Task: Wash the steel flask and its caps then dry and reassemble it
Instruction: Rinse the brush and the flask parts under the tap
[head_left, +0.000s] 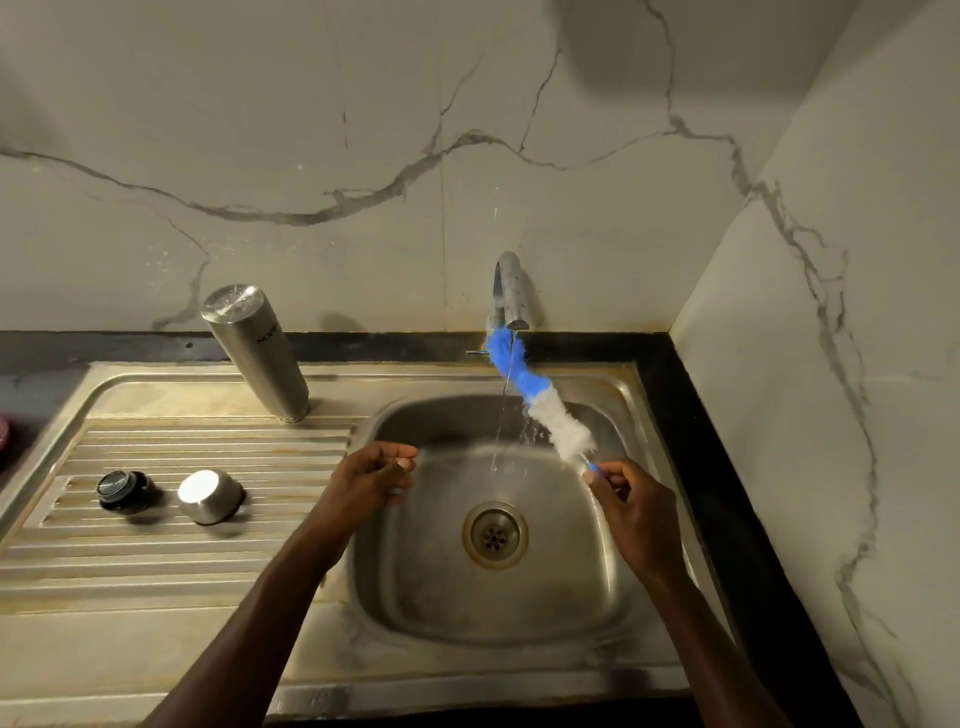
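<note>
Our right hand (631, 512) pinches the blue handle end of a bottle brush (537, 397), whose white and blue bristles slant up to the tap (511, 291), the blue tip under its running stream. Our left hand (371, 480) hovers loosely curled over the left rim of the sink basin (415, 597), holding nothing. We take the basin as our landmark: its drain (495, 535) lies between our hands, slightly nearer us. Left of the basin, on the ribbed draining surface (182, 561), the steel flask (254, 351) stands upside down at the far edge near the wall. Nearer us there, the steel cap (210, 496) and the black inner cap (124, 491) sit side by side, apart. Right of the basin a narrow black ledge (696, 441) meets the marble side wall (831, 364), leaving little room; the draining surface's near part lies open.
</note>
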